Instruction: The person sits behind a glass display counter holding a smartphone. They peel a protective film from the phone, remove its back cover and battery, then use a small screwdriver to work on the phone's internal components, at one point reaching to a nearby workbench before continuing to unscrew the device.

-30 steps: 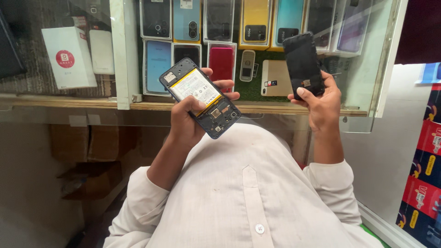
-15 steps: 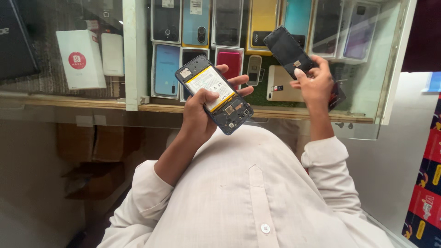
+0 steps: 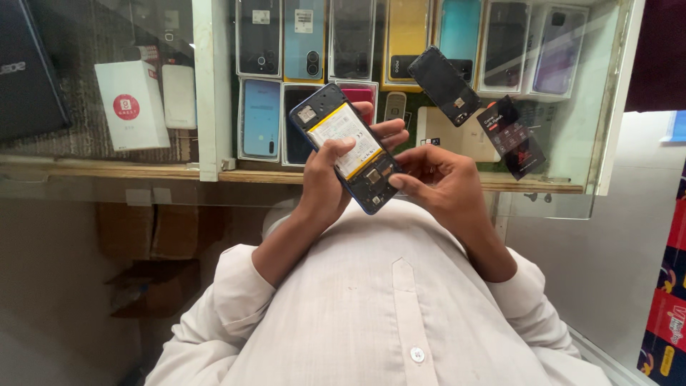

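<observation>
My left hand [image 3: 325, 179] grips an opened phone [image 3: 350, 154] with a blue frame, tilted up in front of my chest; its yellow-labelled battery and dark circuit board are exposed. My left thumb rests on the battery. My right hand [image 3: 443, 187] is beside it with curled fingers, and its thumb tip touches the lower end of the phone near the board. A black flat phone panel [image 3: 444, 86] lies loose on the glass counter just beyond my right hand, with nothing holding it.
A glass display counter [image 3: 214, 171] holds rows of boxed phones and phone cases [image 3: 307, 36]. A white box [image 3: 132, 104] stands at the left. A small black card package [image 3: 511, 136] lies next to the loose panel. Colourful boxes [image 3: 668, 322] line the right edge.
My right hand has put the black panel down on the counter and come down to the opened phone. My left hand keeps holding the phone.
</observation>
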Demonstrator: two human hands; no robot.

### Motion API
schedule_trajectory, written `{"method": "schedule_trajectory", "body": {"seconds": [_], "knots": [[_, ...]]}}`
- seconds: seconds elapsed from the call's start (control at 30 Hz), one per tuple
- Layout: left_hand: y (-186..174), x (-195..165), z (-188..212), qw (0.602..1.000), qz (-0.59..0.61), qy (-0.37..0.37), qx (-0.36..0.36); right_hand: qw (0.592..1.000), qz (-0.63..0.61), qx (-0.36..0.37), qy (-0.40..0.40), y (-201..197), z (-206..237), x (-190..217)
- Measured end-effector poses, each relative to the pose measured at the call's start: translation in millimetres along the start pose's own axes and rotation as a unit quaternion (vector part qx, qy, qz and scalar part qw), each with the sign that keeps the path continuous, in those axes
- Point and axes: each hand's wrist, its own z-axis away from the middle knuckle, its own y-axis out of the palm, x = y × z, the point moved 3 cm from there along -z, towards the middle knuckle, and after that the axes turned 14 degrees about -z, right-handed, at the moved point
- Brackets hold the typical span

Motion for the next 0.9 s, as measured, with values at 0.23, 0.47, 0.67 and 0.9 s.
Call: {"method": "schedule_trajectory", "body": {"seconds": [0.23, 0.47, 0.67, 0.9], "knots": [[4, 10, 8, 0.999, -0.008, 0.041, 0.007, 0.978, 0.179, -0.073, -0.077, 20, 5, 14], [2, 16, 13, 0.998, -0.008, 0.061, -0.012, 0.902, 0.374, 0.001, -0.217, 26, 5, 22], [1, 16, 14, 0.996, 0.029, 0.079, -0.021, 0.862, 0.423, 0.051, -0.274, 21, 0, 12], [4, 11, 13, 0.996, 0.011, 0.081, -0.025, 0.871, 0.37, 0.08, -0.313, 5, -4, -7]]}}
